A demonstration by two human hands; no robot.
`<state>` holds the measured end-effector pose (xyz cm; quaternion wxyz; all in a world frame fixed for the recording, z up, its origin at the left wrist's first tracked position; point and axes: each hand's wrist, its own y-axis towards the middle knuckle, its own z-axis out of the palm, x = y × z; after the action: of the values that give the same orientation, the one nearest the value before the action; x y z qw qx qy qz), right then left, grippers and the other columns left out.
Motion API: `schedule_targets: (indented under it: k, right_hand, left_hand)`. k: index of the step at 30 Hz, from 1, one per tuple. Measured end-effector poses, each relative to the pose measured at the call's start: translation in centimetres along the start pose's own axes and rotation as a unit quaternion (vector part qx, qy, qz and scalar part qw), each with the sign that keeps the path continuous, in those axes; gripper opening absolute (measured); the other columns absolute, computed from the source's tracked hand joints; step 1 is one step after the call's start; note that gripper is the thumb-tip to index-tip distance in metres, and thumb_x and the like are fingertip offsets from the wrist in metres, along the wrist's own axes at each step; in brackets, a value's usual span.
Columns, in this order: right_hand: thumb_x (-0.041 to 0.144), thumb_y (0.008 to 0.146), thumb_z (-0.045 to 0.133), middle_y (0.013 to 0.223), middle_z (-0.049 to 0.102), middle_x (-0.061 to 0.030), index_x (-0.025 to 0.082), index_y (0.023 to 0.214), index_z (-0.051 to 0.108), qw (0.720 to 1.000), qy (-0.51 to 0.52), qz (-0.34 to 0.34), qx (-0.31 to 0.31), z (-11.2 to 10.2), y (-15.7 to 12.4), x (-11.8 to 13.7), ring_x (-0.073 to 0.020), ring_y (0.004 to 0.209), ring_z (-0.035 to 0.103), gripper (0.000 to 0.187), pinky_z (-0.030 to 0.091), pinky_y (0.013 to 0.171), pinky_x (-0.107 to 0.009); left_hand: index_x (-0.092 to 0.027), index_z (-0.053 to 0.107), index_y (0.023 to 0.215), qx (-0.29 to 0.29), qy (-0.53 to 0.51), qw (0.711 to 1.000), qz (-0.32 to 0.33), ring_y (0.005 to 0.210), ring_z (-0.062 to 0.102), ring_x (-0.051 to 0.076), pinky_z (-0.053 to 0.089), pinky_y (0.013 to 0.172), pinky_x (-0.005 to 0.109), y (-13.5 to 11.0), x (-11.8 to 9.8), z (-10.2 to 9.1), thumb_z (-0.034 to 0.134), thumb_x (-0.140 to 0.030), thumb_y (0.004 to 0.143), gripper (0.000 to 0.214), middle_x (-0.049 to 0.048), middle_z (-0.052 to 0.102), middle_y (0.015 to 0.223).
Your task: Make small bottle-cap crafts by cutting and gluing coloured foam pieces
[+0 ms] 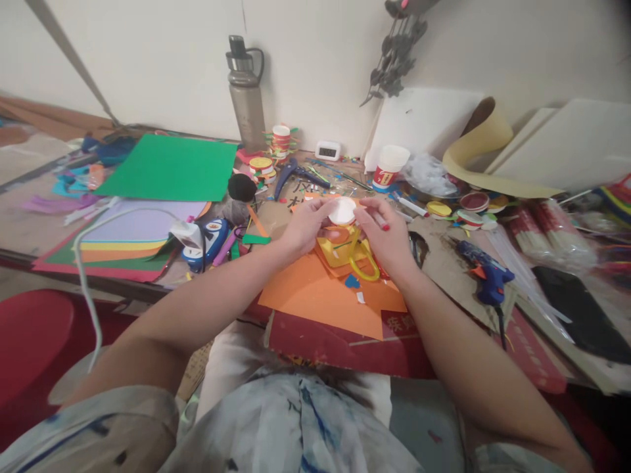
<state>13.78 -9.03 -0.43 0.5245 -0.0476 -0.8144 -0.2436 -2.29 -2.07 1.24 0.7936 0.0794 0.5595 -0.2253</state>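
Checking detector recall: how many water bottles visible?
1: a metal bottle stands at the wall, beside the green sheet, beyond the white disc in the left hand and right hand. Clutter may hide others.

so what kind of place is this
Probably a craft table: green paper, a glue gun and scissors lie on it; the left hand and right hand hold a white disc.

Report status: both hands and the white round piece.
Left hand and right hand both pinching the white round piece, above the orange paper. Yellow-handled scissors lie just beneath. Nothing blocking the hands.
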Motion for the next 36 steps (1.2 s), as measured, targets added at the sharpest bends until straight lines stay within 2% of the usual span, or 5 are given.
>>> schedule_targets:
  k: [5, 12, 20, 28, 36]
  right_hand:
    - [0.052, 0.076, 0.084, 0.079, 0.068, 0.0012, 0.024, 0.100, 0.067, 0.989, 0.129, 0.078, 0.006, 0.85, 0.45, 0.42, -0.0132, 0.057, 0.054, 0.040, 0.045, 0.048, -0.029]
    - [0.041, 0.061, 0.096, 0.075, 0.069, 0.0019, 0.022, 0.091, 0.067, 0.969, 0.196, 0.147, 0.011, 0.63, 0.87, 0.58, -0.0109, 0.055, 0.055, 0.046, 0.046, 0.046, -0.026]
    - [0.040, 0.070, 0.090, 0.076, 0.070, 0.0035, 0.022, 0.096, 0.069, 0.983, 0.169, 0.074, 0.002, 0.89, -0.04, 0.78, -0.0094, 0.052, 0.054, 0.038, 0.051, 0.048, -0.027]
    - [0.051, 0.065, 0.092, 0.071, 0.067, 0.0037, 0.022, 0.090, 0.069, 0.971, 0.199, 0.131, 0.008, 1.05, 0.35, 0.22, -0.0106, 0.054, 0.056, 0.045, 0.048, 0.044, -0.024]
    - [0.042, 0.073, 0.081, 0.066, 0.063, 0.0044, 0.023, 0.083, 0.066, 0.979, 0.151, 0.134, 0.010, 0.87, 0.24, 0.75, -0.0093, 0.049, 0.051, 0.027, 0.040, 0.040, -0.023]
  left_hand:
    - [-0.014, 0.073, 0.078, -0.024, 0.017, 0.999, -0.031, 0.049, 0.053, 0.005, 0.038, 0.040, 0.015, 0.10, 0.09, 0.33, 0.076, -0.022, 0.096, 0.020, 0.0003, 0.068, 0.065]
    - [-0.010, 0.074, 0.084, -0.024, 0.008, 0.996, -0.081, 0.049, 0.054, 0.003, 0.038, 0.042, 0.014, -0.45, -0.49, 0.65, 0.067, -0.015, 0.100, 0.018, 0.0003, 0.069, 0.067]
    - [-0.011, 0.075, 0.084, 0.006, 0.012, 0.999, -0.044, 0.052, 0.059, 0.004, 0.039, 0.044, 0.015, -0.20, -0.03, -0.02, 0.080, -0.017, 0.093, 0.012, 0.0001, 0.072, 0.071]
    - [-0.009, 0.076, 0.079, -0.043, -0.034, 0.990, -0.133, 0.048, 0.057, 0.005, 0.033, 0.038, 0.015, 0.20, -0.47, 0.51, 0.072, -0.012, 0.096, 0.017, 0.0034, 0.072, 0.065]
    - [-0.010, 0.074, 0.075, -0.048, -0.012, 0.990, -0.130, 0.047, 0.057, 0.005, 0.036, 0.040, 0.015, -0.16, -0.28, 0.88, 0.074, -0.011, 0.093, 0.018, 0.0022, 0.069, 0.062]
